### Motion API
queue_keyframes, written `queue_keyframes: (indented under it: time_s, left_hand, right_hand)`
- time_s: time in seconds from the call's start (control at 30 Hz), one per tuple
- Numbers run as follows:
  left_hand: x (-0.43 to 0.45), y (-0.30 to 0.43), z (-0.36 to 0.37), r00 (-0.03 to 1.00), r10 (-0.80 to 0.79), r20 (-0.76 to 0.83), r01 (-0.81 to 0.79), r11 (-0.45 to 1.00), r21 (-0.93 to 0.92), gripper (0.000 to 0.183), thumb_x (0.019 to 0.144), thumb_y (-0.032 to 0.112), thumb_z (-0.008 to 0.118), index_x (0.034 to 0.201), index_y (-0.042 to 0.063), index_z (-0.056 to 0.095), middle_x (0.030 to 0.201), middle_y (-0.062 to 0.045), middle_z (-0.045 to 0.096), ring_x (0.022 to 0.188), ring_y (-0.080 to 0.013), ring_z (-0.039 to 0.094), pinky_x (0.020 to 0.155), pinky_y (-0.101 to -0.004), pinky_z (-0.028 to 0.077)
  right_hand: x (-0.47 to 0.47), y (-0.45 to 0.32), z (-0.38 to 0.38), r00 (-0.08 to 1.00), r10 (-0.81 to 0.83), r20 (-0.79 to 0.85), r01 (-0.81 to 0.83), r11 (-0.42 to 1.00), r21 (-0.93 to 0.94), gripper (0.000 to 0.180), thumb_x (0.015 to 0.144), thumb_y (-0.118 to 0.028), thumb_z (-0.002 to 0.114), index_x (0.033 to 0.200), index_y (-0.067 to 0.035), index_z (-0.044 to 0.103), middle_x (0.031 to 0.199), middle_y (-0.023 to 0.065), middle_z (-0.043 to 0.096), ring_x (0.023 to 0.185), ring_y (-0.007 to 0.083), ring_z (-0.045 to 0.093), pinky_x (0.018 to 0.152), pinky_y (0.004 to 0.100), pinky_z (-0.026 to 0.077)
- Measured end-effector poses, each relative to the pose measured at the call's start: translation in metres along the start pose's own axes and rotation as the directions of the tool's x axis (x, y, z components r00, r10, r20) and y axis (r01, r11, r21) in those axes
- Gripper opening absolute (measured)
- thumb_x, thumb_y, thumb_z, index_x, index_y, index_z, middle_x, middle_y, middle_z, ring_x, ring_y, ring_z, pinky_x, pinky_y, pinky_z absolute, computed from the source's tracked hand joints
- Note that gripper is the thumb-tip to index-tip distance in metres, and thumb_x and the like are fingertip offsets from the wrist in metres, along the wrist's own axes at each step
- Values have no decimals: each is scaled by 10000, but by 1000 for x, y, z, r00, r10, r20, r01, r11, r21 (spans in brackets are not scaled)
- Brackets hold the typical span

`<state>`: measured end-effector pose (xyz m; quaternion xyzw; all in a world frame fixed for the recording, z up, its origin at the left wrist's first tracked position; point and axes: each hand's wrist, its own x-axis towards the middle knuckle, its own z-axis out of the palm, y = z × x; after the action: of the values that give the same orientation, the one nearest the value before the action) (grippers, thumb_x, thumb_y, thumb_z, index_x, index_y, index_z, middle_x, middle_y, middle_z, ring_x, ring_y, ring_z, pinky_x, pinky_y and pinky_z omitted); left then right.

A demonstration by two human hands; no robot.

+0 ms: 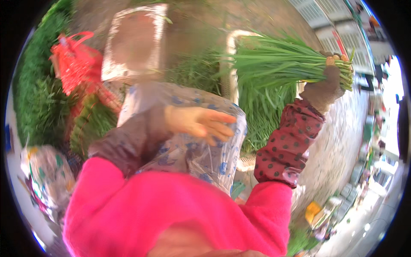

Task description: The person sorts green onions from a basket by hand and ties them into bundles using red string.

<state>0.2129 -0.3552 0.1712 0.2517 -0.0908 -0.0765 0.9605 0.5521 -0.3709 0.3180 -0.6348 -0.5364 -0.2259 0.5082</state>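
Note:
My right hand (333, 69), in a brown glove with bare fingertips, grips a bunch of long green leaves (282, 61), likely chives, by its pale stem ends. Its leaf tips point left, over a pale plastic crate (231, 48) filled with more long green leaves (260, 112). In front of my body my left hand (202, 123) is bare, its fingers apart and holding nothing. Beneath it, a plastic apron (205, 157) with blue prints covers my lap. Whether the left hand touches the apron, I cannot tell.
A white-rimmed rectangular container (136, 41) stands ahead, blurred. Loose greens (199, 70) lie between it and the crate. At left are a red mesh bag (77, 61), bundled greens (91, 122) and a tall green heap (35, 96). Pale crates (324, 19) are stacked far right.

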Motion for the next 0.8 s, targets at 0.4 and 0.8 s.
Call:
queue_keyframes:
  time_s: [0.4, 0.8]
  left_hand:
    - [-17, 80, 10, 275, 741, -613, -958, 266, -109, 676, 858, 441, 780, 1309, 12, 516, 1311, -209, 601, 1247, -398, 570, 1098, -607, 440]
    - [-133, 94, -56, 482, 722, -497, -844, 534, -43, 535, 914, 172, 684, 1397, 3, 524, 1211, -170, 680, 1091, -321, 685, 961, -485, 566]
  right_hand:
    - [-112, -208, 131, 827, 447, 341, -452, 167, 876, 293, 834, -89, 711, 1069, -56, 540, 968, 78, 592, 940, 226, 609, 873, 412, 529]
    - [-106, -156, 114, 341, -78, 937, -930, 119, 348, 1248, 618, -725, 832, 1500, 37, 387, 1482, 125, 500, 1365, 316, 474, 1123, 503, 376]
